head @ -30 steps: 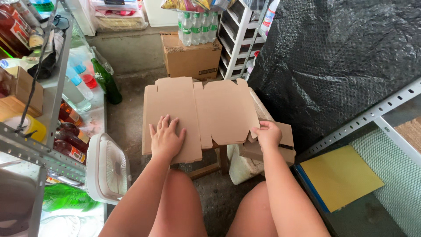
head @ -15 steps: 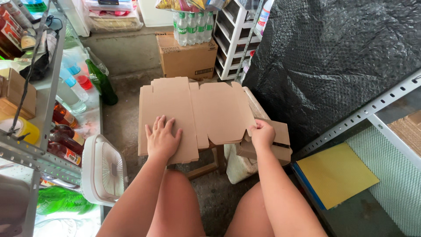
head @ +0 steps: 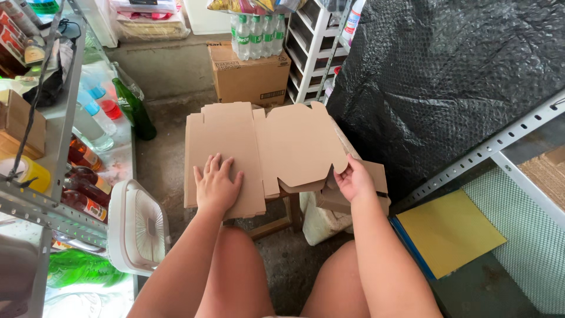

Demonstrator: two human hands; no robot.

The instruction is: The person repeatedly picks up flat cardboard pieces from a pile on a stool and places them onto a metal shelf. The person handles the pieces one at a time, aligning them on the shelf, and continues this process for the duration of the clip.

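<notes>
A flat, unfolded brown cardboard box blank lies on a small wooden stool in front of my knees. My left hand rests palm down on its left panel, fingers spread. My right hand pinches the right edge flap of the blank between thumb and fingers. More flat cardboard sticks out under that hand on the right.
A white fan lies on the floor at left beside a metal rack of bottles. A closed carton with green bottles on top stands behind. Black bubble wrap hangs at right above a yellow sheet.
The right hand has shifted slightly and taken hold of the blank's right flap. The left hand stays flat on the left panel. The view moved a little.
</notes>
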